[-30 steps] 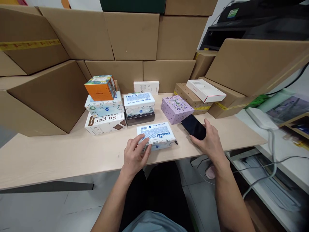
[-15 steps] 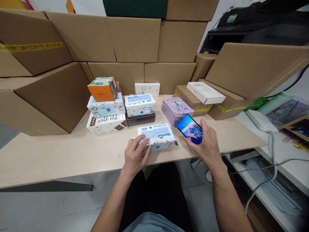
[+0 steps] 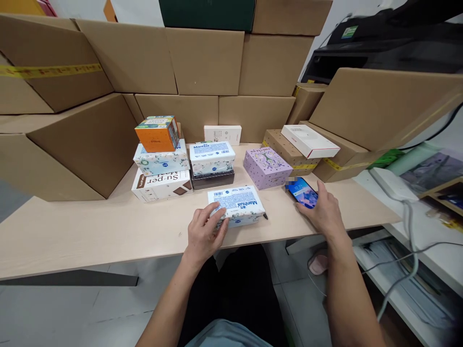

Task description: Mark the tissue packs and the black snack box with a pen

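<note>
My left hand (image 3: 204, 231) rests on the near left corner of a white and blue tissue pack (image 3: 240, 204) lying on the table (image 3: 90, 231), fingers curled over its edge. My right hand (image 3: 325, 212) holds a phone (image 3: 303, 191) with a lit screen, low over the table to the right of the pack. A small dark pen tip (image 3: 265, 216) pokes out at the pack's right corner.
Behind the pack stand a lilac box (image 3: 266, 166), a tissue pack on a dark box (image 3: 212, 164), and a stack of three boxes topped by an orange one (image 3: 157, 133). Cardboard cartons (image 3: 202, 60) wall in the back and both sides. A printer (image 3: 383, 41) and cables lie right.
The phone's screen lit up, and my right hand has moved it to the right and lowered it toward the table. My left hand has stayed on the tissue pack.
</note>
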Action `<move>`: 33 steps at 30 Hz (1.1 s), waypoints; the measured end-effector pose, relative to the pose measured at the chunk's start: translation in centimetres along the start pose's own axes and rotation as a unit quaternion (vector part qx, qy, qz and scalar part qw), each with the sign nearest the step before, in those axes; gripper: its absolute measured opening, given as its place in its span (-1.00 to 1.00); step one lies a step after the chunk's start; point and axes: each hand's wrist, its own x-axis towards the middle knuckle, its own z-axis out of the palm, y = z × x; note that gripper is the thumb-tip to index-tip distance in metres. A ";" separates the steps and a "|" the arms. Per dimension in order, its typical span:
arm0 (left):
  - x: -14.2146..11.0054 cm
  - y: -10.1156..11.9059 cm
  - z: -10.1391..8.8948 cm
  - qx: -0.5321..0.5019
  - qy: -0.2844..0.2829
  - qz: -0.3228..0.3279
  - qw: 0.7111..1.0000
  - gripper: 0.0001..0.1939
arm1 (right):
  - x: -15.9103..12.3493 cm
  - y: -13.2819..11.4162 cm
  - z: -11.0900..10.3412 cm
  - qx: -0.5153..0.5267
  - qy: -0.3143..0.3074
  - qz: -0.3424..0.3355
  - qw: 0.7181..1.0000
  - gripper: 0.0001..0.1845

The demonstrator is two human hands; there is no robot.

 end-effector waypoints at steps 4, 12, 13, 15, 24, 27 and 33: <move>0.1 0.1 0.0 0.001 0.002 0.000 1.000 -0.69 | 1.7 2.8 0.0 -0.001 -0.067 0.057 0.996 0.16; 0.1 0.1 -0.1 0.002 0.001 -0.001 1.000 -0.67 | 2.3 2.5 -0.9 0.003 -0.087 0.091 0.992 0.04; 0.1 0.1 -0.1 0.004 0.001 0.001 1.000 -0.67 | 1.8 1.3 -1.4 0.028 -0.073 0.067 0.995 0.00; 0.2 0.2 -0.1 0.006 0.003 0.005 1.000 -0.67 | 0.3 -1.9 -2.3 0.134 -0.075 -0.017 0.988 -0.08; 0.0 0.0 -0.2 -0.048 0.003 -0.052 0.997 -0.69 | -2.4 -12.5 -1.8 0.271 -0.259 -0.259 0.890 0.03; -0.4 -0.1 -0.3 -0.082 0.025 -0.082 0.993 -0.67 | -2.7 -13.0 -1.3 0.316 -0.224 -0.268 0.882 -0.14; -1.4 -0.5 -0.3 -0.160 0.126 -0.164 0.965 -0.57 | -2.5 -11.7 -3.2 0.346 -0.056 -0.227 0.909 -0.30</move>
